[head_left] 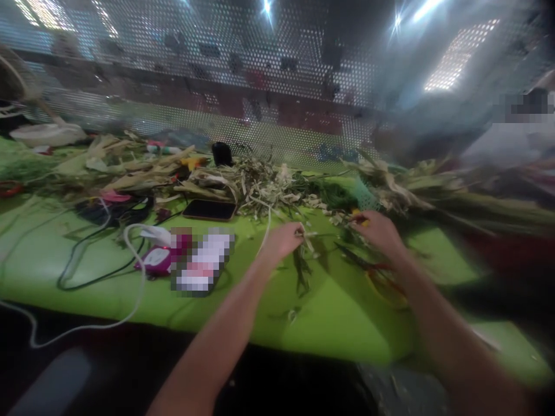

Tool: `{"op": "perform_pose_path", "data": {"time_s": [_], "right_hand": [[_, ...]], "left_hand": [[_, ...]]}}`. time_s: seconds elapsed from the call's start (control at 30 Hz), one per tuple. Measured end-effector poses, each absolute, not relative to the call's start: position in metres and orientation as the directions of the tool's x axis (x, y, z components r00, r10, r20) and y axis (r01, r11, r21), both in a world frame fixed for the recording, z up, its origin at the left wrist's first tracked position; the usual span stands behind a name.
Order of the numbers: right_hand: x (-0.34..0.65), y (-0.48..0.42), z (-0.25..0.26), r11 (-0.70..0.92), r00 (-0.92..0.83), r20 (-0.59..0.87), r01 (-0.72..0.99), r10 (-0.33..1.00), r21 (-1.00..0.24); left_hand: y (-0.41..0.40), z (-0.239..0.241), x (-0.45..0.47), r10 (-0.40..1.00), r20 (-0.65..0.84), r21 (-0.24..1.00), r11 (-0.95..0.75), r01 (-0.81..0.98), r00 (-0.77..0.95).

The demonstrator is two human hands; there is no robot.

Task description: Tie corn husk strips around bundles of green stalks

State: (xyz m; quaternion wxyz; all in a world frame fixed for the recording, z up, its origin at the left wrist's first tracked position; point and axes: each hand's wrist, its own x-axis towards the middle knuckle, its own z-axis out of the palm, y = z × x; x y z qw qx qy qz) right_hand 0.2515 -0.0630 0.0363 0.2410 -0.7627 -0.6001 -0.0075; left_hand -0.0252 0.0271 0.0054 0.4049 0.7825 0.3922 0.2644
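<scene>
My left hand [285, 239] is closed around a small bunch of dried plant strips [302, 268], whose darker ends hang down over the green tabletop [329, 306]. To its right, my right hand [376, 230] is closed at the edge of the plant pile, its fingertips by a small yellow bit [361, 216]; blur hides what they pinch. Below the right hand and partly behind the forearm lie scissors [388, 287] with orange-yellow handles and dark blades pointing left. Just beyond both hands spreads a heap of pale shredded plant pieces [277, 184].
A dark phone [209, 210] lies left of my hands. Nearer are a blurred-out phone [203, 264], a magenta box [158, 260] and a white cable [141, 277]. Dried husks [125, 159] cover the back left. At right are long leaves [459, 193] and a person in white [498, 141].
</scene>
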Motion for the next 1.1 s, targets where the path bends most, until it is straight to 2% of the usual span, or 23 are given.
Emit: {"op": "perform_pose_path", "data": {"time_s": [0.1, 0.2, 0.3, 0.37, 0.43, 0.53, 0.63, 0.7, 0.77, 0.83, 0.9, 0.93, 1.1], "right_hand": [[0.251, -0.062, 0.033, -0.179, 0.257, 0.263, 0.941, 0.930, -0.287], [0.250, -0.064, 0.037, -0.212, 0.265, 0.243, 0.951, 0.933, -0.223], [0.248, -0.067, 0.044, -0.185, 0.258, 0.265, 0.944, 0.929, -0.272], [0.248, -0.070, 0.051, -0.163, 0.247, 0.266, 0.940, 0.932, -0.301], [0.250, -0.075, 0.060, -0.156, 0.208, 0.192, 0.954, 0.959, -0.256], [0.252, -0.085, 0.076, -0.077, 0.076, -0.015, 0.983, 0.997, -0.164], [0.250, -0.089, 0.088, -0.017, 0.004, -0.050, 0.963, 0.999, -0.271], [0.246, -0.084, 0.088, -0.092, 0.101, 0.004, 0.920, 0.995, -0.381], [0.243, -0.073, 0.080, -0.192, 0.243, 0.073, 0.889, 0.967, -0.417], [0.241, -0.059, 0.068, -0.254, 0.305, 0.128, 0.917, 0.944, -0.309], [0.240, -0.046, 0.055, -0.290, 0.302, 0.072, 0.947, 0.951, -0.141], [0.240, -0.041, 0.049, -0.290, 0.297, 0.048, 0.951, 0.954, -0.106], [0.242, -0.037, 0.044, -0.299, 0.302, 0.020, 0.949, 0.953, -0.097]], "left_hand": [[0.029, 0.004, -0.027, 0.811, 0.115, 0.770, -0.437, 0.464, 0.573], [0.028, 0.005, -0.029, 0.835, 0.151, 0.756, -0.442, 0.482, 0.528], [0.025, 0.010, -0.029, 0.871, 0.202, 0.776, -0.421, 0.469, 0.448], [0.022, 0.015, -0.028, 0.865, 0.213, 0.773, -0.433, 0.463, 0.453], [0.018, 0.021, -0.027, 0.843, 0.201, 0.721, -0.473, 0.507, 0.499], [0.012, 0.030, -0.026, 0.805, 0.159, 0.590, -0.541, 0.599, 0.572], [0.008, 0.037, -0.025, 0.777, 0.145, 0.530, -0.583, 0.615, 0.612], [0.007, 0.039, -0.025, 0.774, 0.143, 0.527, -0.587, 0.614, 0.616], [0.007, 0.039, -0.025, 0.781, 0.137, 0.539, -0.575, 0.616, 0.609], [0.008, 0.039, -0.024, 0.786, 0.130, 0.548, -0.565, 0.617, 0.604], [0.008, 0.038, -0.024, 0.789, 0.132, 0.547, -0.563, 0.619, 0.600], [0.009, 0.038, -0.024, 0.788, 0.132, 0.542, -0.565, 0.622, 0.601], [0.009, 0.036, -0.024, 0.779, 0.131, 0.545, -0.573, 0.612, 0.613]]}}
